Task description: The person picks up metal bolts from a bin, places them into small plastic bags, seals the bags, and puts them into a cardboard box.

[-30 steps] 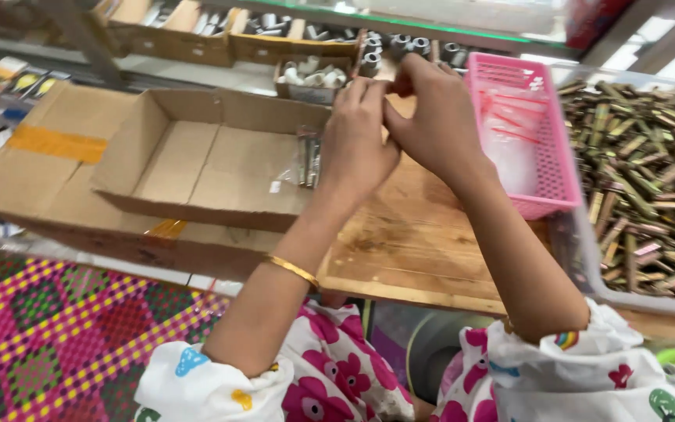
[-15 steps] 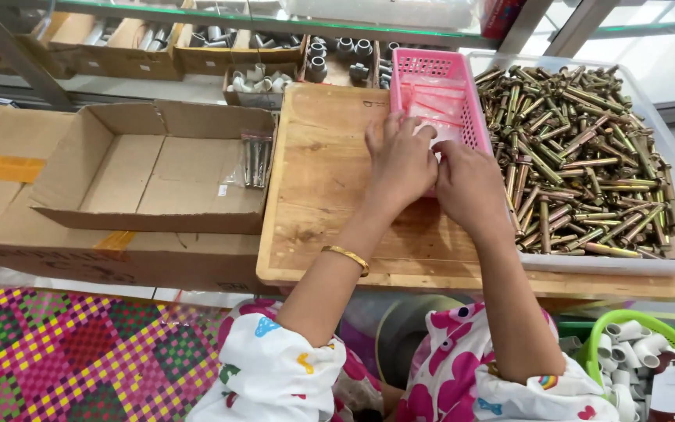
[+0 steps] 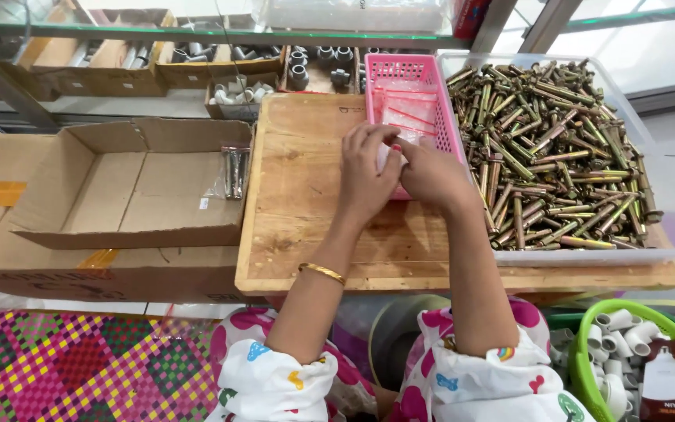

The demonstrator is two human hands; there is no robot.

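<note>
Both hands meet at the near end of a pink plastic basket [image 3: 412, 86], over the wooden tabletop [image 3: 306, 195]. Left hand [image 3: 369, 176] has its fingers curled, tips pinched on a small clear plastic bag [image 3: 391, 152] at the basket's lower edge; a gold bangle [image 3: 323, 273] sits on that wrist. Right hand [image 3: 431, 172] lies just beside it, fingers bent toward the same bag and touching it; how firmly it grips I cannot tell, since its back faces the camera. More clear bags lie inside the basket.

Right of the basket, touching its side, a clear tray [image 3: 666, 234] is heaped with brass-coloured anchor bolts [image 3: 556, 148]. Left of the tabletop stands an open cardboard box [image 3: 119, 187], with a small packet of bolts [image 3: 234, 170] lying against its right wall.

Behind, a glass-edged shelf carries small cardboard boxes of grey fittings [image 3: 306, 66]. At lower right a green basket [image 3: 587, 352] holds white pipe fittings [image 3: 615, 328]. A multicoloured woven mat [image 3: 80, 367] covers the floor at lower left.
</note>
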